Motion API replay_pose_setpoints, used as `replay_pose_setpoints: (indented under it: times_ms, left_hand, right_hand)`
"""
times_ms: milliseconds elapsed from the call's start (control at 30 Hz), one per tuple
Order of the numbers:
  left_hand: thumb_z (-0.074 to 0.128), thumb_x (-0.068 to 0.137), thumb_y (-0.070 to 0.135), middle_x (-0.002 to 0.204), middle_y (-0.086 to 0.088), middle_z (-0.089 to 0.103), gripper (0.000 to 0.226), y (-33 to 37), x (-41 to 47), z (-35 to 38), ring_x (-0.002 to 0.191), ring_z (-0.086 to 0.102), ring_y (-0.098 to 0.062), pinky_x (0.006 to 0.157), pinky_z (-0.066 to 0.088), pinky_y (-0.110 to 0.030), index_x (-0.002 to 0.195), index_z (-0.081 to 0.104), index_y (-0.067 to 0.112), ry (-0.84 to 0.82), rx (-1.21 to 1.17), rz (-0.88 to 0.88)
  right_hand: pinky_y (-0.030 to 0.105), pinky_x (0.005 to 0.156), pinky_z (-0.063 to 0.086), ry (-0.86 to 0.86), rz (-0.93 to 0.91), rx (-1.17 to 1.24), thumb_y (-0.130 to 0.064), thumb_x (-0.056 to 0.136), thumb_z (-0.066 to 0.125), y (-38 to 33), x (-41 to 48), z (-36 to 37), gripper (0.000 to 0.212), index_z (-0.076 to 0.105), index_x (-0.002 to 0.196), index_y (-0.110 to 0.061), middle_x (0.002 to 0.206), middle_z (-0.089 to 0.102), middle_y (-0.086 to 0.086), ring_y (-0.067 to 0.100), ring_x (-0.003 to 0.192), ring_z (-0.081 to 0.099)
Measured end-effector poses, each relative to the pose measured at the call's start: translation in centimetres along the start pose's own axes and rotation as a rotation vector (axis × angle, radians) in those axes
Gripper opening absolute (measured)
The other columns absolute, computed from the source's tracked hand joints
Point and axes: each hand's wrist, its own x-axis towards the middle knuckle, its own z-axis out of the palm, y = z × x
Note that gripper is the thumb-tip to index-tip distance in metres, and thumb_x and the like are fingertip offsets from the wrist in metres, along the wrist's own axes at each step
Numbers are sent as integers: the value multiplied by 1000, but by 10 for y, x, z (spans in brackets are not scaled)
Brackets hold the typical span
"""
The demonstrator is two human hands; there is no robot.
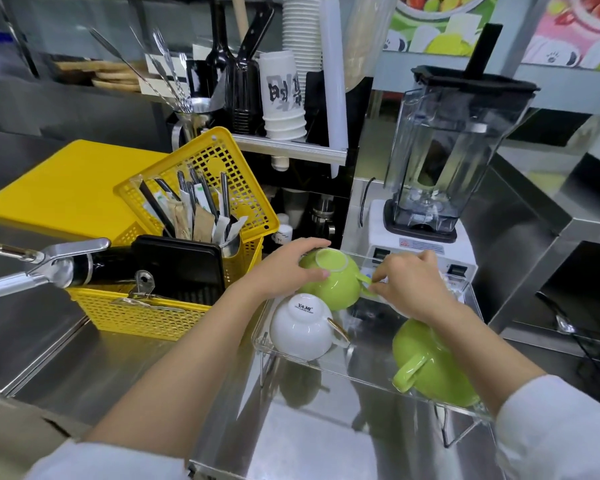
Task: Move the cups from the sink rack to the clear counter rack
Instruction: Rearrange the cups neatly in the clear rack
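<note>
A clear counter rack [371, 377] stands on the steel counter at the lower right. Three cups lie upside down in it. At its far left is a green cup [338, 284]; my left hand [284, 268] grips its upturned base, and my right hand [409, 278] pinches its handle. A white cup [300, 327] with a gold-edged handle lies in front of it. Another green cup [430, 367] lies at the near right, partly under my right forearm. The yellow sink rack [160, 313] stands at the left; no cup shows in it.
The yellow sink rack holds black trays, a metal clip and a tin of straws and packets. A faucet [45, 263] reaches in from the left over the sink. A blender [440, 174] stands just behind the clear rack. Stacked paper cups [283, 95] sit on a shelf behind.
</note>
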Motion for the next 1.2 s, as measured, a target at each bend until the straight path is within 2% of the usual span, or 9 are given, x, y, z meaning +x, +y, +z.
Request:
replay_pose_setpoints:
  times_ms: [133, 400, 533, 633, 767, 867, 967, 1133, 1200]
  left_hand:
    - [67, 81, 31, 144, 4, 38, 59, -7, 7, 5, 131, 34, -17, 111, 30, -39, 134, 41, 32, -80, 22, -37]
    - [66, 79, 40, 140, 6, 41, 59, -17, 5, 6, 131, 34, -20, 112, 23, -50, 132, 41, 34, 40, 105, -20]
    - [63, 81, 42, 144, 6, 37, 60, -16, 1, 4, 135, 28, -21, 114, 19, -46, 134, 38, 34, 40, 175, -19]
    - [60, 84, 39, 144, 2, 38, 55, -7, 1, 0, 136, 27, -21, 113, 17, -42, 134, 39, 30, 117, 223, 10]
    - [58, 87, 32, 130, -1, 54, 41, 16, 7, -1, 120, 49, -16, 103, 39, -37, 126, 50, 22, 157, 162, 91]
    - [57, 87, 32, 117, 0, 62, 32, 35, 18, 11, 106, 57, -14, 95, 48, -38, 117, 56, 21, 86, 137, 114]
    - [58, 87, 32, 111, -3, 64, 28, 53, 34, 29, 100, 60, -17, 92, 50, -40, 112, 58, 20, -29, 85, 119]
    - [57, 86, 38, 123, -7, 58, 41, 65, 62, 56, 108, 58, -21, 91, 49, -38, 122, 53, 17, -190, 35, 34]
    - [58, 84, 37, 132, -8, 52, 49, 63, 69, 63, 113, 55, -23, 92, 48, -38, 128, 47, 18, -243, 95, 26]
  right_hand:
    - [33, 71, 15, -16, 16, 19, -17, 81, 58, 0, 8, 2, 16, 72, 79, -9, 90, 71, 9, 28, 88, 57]
    - [33, 64, 6, -4, 2, 78, -12, 82, 58, -4, 18, 2, 15, 71, 76, -10, 90, 71, 8, 29, 78, 62]
    - [35, 80, 18, -27, -4, 147, -31, 84, 60, -1, 16, 1, 20, 68, 92, -14, 99, 69, 5, 28, 95, 57]
    - [38, 89, 27, 3, 69, 228, -37, 83, 61, 11, 9, -12, 32, 63, 108, -16, 112, 63, 5, 26, 106, 53]
    - [43, 94, 42, 49, 235, 332, -49, 77, 64, 36, -3, -27, 46, 63, 105, -13, 118, 58, 7, 28, 105, 56]
    - [40, 83, 45, -59, 363, 258, -60, 74, 59, 46, -12, -29, 61, 58, 109, -10, 120, 56, 12, 32, 106, 55]
    - [37, 82, 42, -204, 411, 223, -64, 68, 63, 50, -16, -23, 75, 48, 122, -14, 126, 56, 11, 30, 112, 53]
    - [34, 72, 49, -271, 432, 366, -54, 64, 74, 49, -16, -23, 81, 41, 129, -18, 124, 58, 9, 27, 99, 58]
    - [36, 79, 51, -288, 417, 411, -51, 62, 76, 52, -15, -21, 81, 42, 128, -17, 121, 60, 8, 26, 102, 57]
